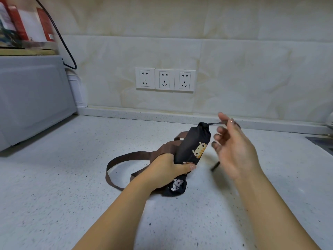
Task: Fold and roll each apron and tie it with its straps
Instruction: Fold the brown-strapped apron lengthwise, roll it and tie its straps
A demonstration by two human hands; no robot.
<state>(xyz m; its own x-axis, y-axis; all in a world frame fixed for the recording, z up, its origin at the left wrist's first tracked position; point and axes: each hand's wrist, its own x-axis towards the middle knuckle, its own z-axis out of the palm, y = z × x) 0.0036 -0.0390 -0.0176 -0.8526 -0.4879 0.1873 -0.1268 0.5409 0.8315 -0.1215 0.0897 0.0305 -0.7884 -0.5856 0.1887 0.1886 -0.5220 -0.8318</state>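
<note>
A black apron point(193, 141) with cartoon cat prints is rolled into a tight tube and held tilted above the speckled counter point(72, 177). My left hand point(167, 170) grips the roll around its lower half. A wide brown neck strap point(122, 159) loops out to the left and lies on the counter. My right hand point(232, 143) is just right of the roll and pinches a thin dark tie strap point(217, 123) that runs taut from the roll's top end. The strap's loose end point(215, 166) hangs blurred below my right palm.
A grey appliance point(32, 98) stands at the left with books on top and a black cable behind it. Three white wall sockets point(164, 80) sit on the tiled backsplash. A sink edge point(322, 141) shows at the far right.
</note>
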